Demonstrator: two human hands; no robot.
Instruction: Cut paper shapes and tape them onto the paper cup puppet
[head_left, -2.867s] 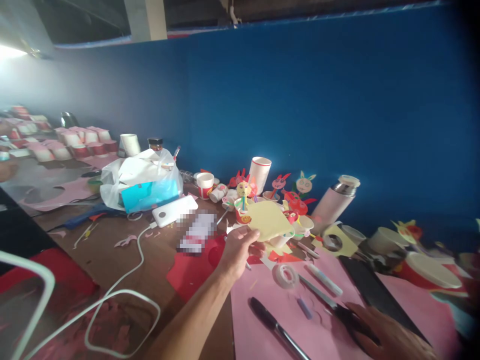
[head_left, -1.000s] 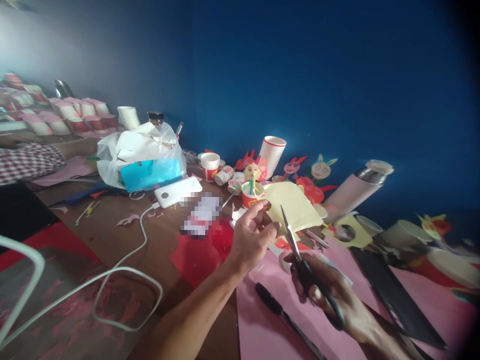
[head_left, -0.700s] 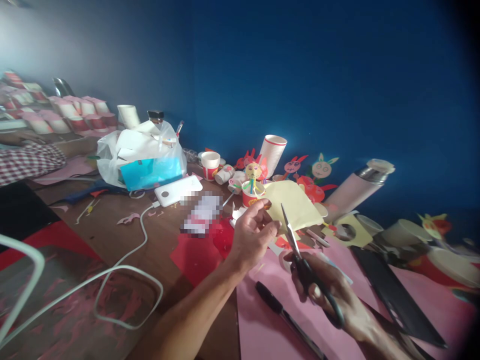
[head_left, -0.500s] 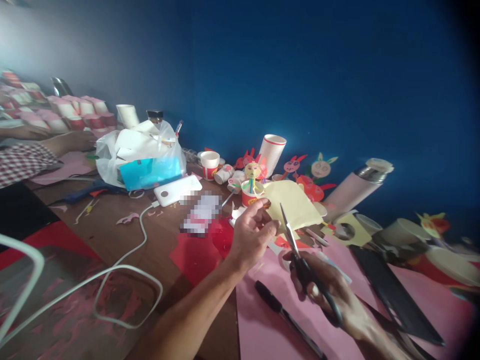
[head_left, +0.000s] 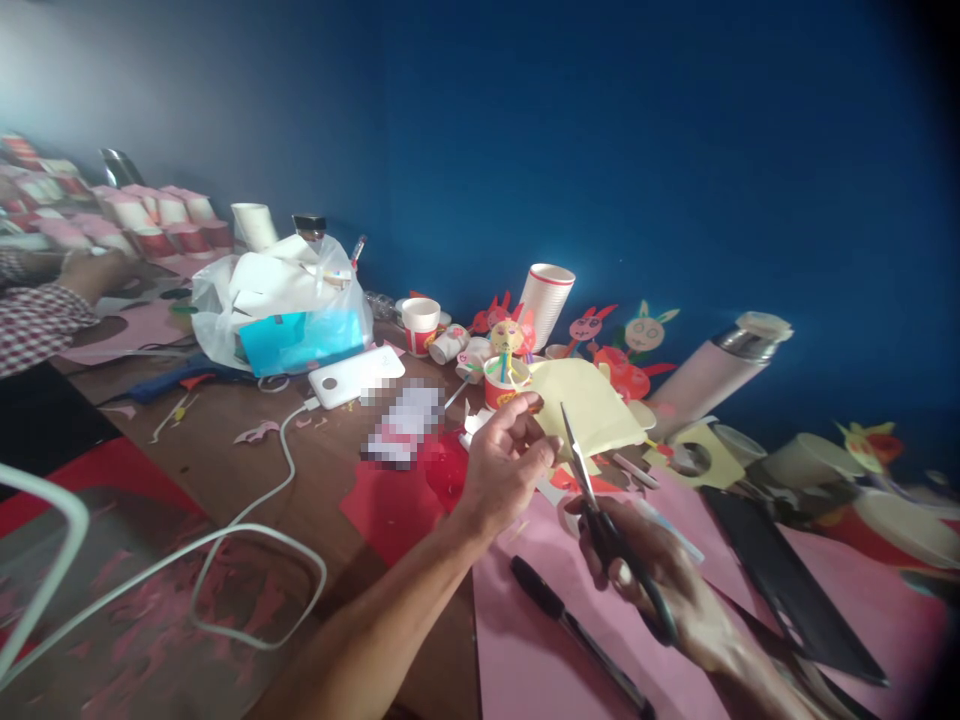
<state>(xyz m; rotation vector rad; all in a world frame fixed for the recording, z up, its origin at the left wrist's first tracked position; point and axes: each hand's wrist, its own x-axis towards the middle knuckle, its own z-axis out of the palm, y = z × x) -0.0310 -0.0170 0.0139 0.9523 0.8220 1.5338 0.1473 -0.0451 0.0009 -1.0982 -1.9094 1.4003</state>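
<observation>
My right hand is closed round the black handles of a pair of scissors, whose blades point up and away, together or nearly so. Just left of the blades, my left hand has its fingers curled in. A small dark orange-brown bit shows at the index fingertip; what it is, I cannot make out. Beneath my hands lies pink paper with a black marker on it. Behind the fingers is a pale yellow sheet. A cup with a paper face stands beyond my left hand.
A pink flask leans at the back right. Left are a plastic bag, a white power bank with a looping cable and a blurred-out item. A co-worker's hand is far left, near several pink-topped cups. A black tablet-like slab lies right.
The co-worker's arm at far left has drawn back to the left. My hands and the scissors have hardly moved.
</observation>
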